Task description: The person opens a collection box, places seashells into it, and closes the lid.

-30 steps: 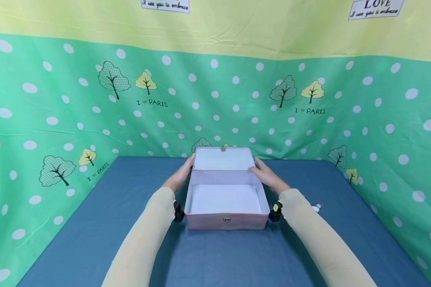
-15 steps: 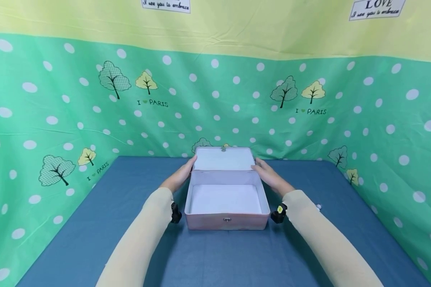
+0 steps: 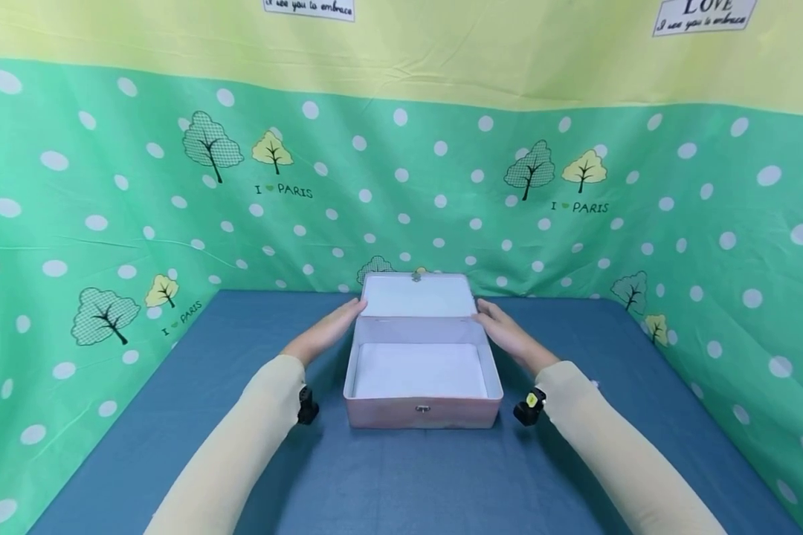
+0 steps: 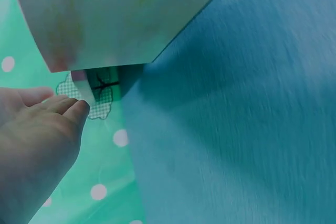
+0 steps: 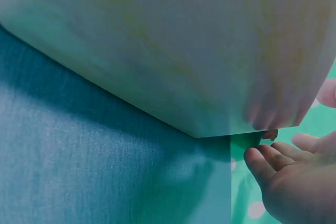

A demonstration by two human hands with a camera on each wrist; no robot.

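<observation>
A pinkish tin box [image 3: 423,413] stands on the blue cloth, its white inside bare. Its hinged lid [image 3: 418,296] is swung back, with a metal clasp [image 3: 416,277] at the far edge. My left hand [image 3: 326,329] is beside the lid's left edge, fingers extended. In the left wrist view the left hand [image 4: 47,132] has its fingertips close to the lid's edge; contact is unclear. Across from it, my right hand [image 3: 507,333] is at the lid's right edge near the hinge. The right wrist view shows the right hand [image 5: 294,174] with relaxed fingers, gripping nothing.
Blue cloth [image 3: 401,483] covers the table. A green dotted curtain [image 3: 401,193] hangs behind and along both sides, close behind the lid. A small white object [image 3: 595,384] shows partly behind the right sleeve. Black wrist cameras [image 3: 308,406] flank the box.
Both hands have slid slightly outward and nearer along the lid's sides, the right thumb coming off the lid's face. The wrists are farther from the box. The box and lid stay put.
</observation>
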